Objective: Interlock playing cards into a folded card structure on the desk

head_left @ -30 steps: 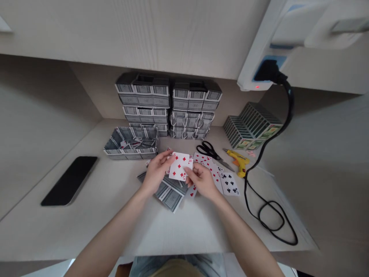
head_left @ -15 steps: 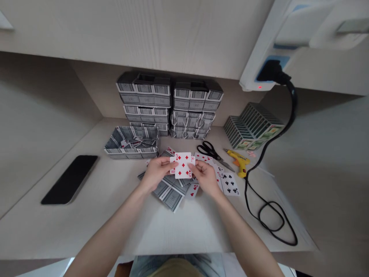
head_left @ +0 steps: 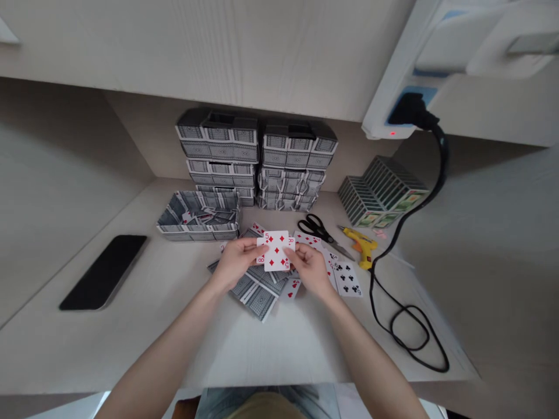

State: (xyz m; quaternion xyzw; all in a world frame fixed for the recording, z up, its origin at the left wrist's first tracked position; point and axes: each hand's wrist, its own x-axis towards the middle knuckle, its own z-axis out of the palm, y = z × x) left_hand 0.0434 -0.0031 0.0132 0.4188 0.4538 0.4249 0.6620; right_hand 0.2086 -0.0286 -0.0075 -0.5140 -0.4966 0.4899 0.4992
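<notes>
Between my two hands, playing cards (head_left: 276, 251) are held together, a five of diamonds upright in front of an eight lying crosswise behind it. My left hand (head_left: 238, 262) pinches their left side, fingers closed. On the right side, the thumb of my right hand (head_left: 310, 265) presses on the five's face. Below the hands lie joined card panels (head_left: 257, 294) with grey patterned backs. Loose face-up cards, among them a six of clubs (head_left: 347, 279), lie to the right of and partly under my right hand.
An open box made of cards (head_left: 198, 235) with scraps inside stands left of the hands. Stacked card boxes (head_left: 218, 151) rise behind. Scissors (head_left: 321, 230), a yellow glue gun (head_left: 364, 244), a black cable (head_left: 395, 331) and card packs (head_left: 384, 192) are on the right. A phone (head_left: 102, 272) lies left.
</notes>
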